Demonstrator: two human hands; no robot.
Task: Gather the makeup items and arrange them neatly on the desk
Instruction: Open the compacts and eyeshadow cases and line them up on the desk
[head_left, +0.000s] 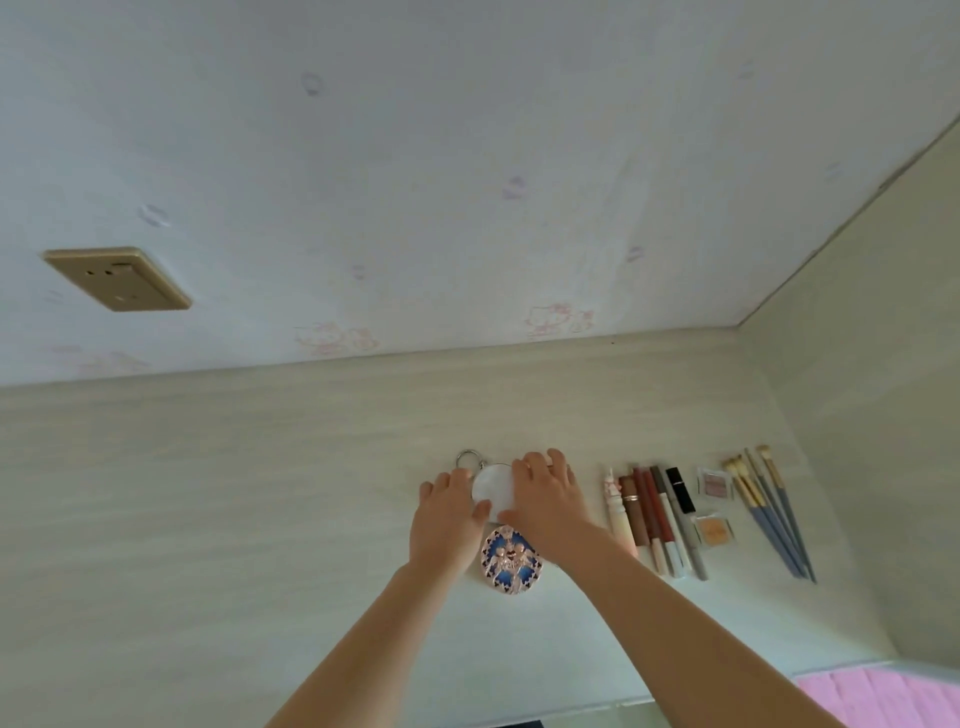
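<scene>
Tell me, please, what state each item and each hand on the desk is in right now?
left hand: fingers curled on the white round compact's left edge.
right hand: holds the compact's right side.
white round compact: flat on the desk, held between both hands.
blue patterned compact: closed, lying flat, untouched.
pencils and tubes: lined up side by side.
two small square pans: one behind the other.
brushes: laid together, bristles away.

Desk: pale wood-grain. Round compact: plain white, silver ring at its 11 o'clock. Second compact, at its 6 o'clock: blue with rose-gold figures. Brushes: grey-blue handles, gold ferrules. Wall: pale blue, faint pink cartoon prints. Socket: gold. Cloth: pink.
</scene>
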